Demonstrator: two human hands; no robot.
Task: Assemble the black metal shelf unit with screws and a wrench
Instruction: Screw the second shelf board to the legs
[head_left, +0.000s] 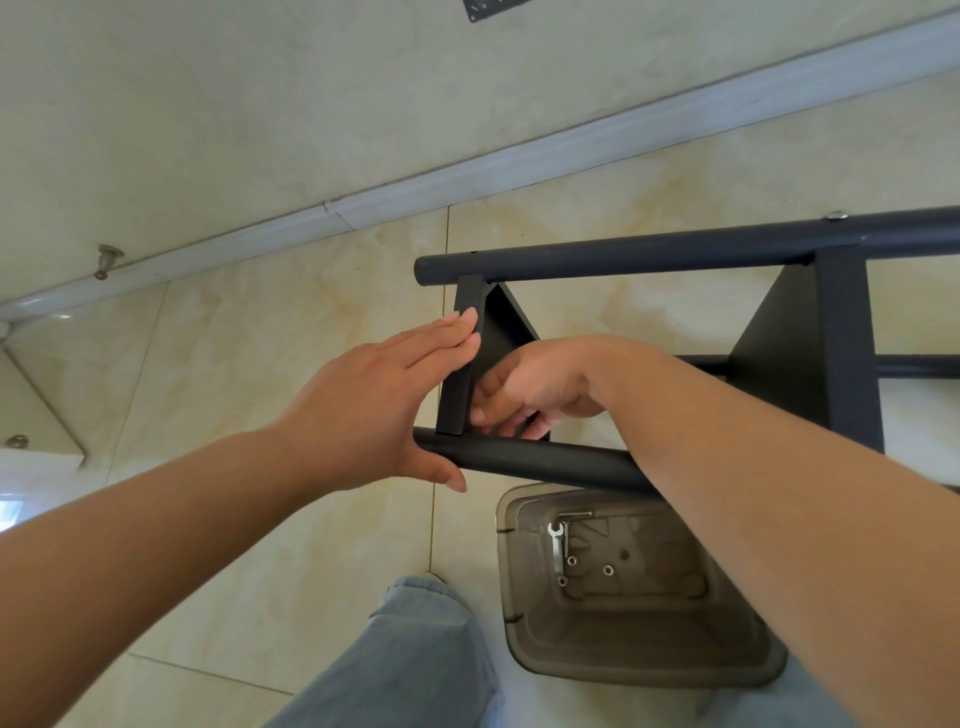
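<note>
The black metal shelf unit (701, 252) lies on its side on the tiled floor, two round posts running left to right. An end shelf panel (470, 304) stands between the posts at their left ends. My left hand (379, 400) lies flat against the panel's outer face, fingers straight, thumb by the near post (545, 460). My right hand (524, 387) reaches behind the panel from the right with curled fingers at the panel's lower corner; what they hold is hidden. A second shelf panel (847, 343) is fixed further right, with a silver screw head (836, 215) on the far post.
A translucent brown plastic bin (524, 644) stands on the floor below the near post. It holds a small silver wrench (556, 540), a hex key and several nuts. My jeans-clad leg (410, 660) is at the bottom. A wall with a white skirting board runs behind.
</note>
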